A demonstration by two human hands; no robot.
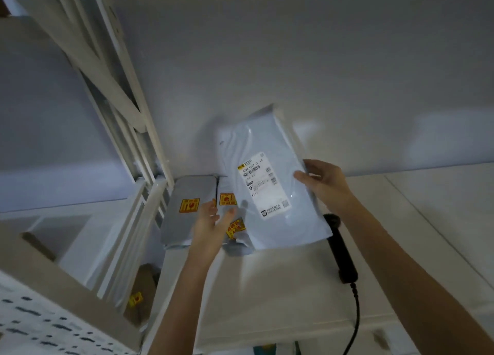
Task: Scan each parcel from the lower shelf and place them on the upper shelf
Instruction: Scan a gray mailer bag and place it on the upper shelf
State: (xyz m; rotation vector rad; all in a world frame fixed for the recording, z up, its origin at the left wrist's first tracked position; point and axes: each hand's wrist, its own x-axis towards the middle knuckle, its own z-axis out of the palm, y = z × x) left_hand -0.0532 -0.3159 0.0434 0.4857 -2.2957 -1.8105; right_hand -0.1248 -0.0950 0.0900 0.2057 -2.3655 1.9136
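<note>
My right hand [322,183] grips the right edge of a white poly-mailer parcel [256,151] with a printed shipping label, held tilted above the upper shelf [280,288]. My left hand [211,221] hovers with fingers apart just left of the parcel's lower edge, over grey parcels. Two grey parcels with orange-yellow stickers [187,207] [227,198] stand against the wall at the shelf's left end. Another stickered parcel [236,229] lies partly under the white one. A black corded barcode scanner [340,250] lies on the shelf beneath my right forearm.
A white metal shelf frame [139,146] rises at the left. A brown parcel with a yellow sticker [139,296] sits lower down, between the frame and the shelf. A perforated white panel [40,325] fills the bottom left corner. The scanner's cable [355,322] runs off the front edge.
</note>
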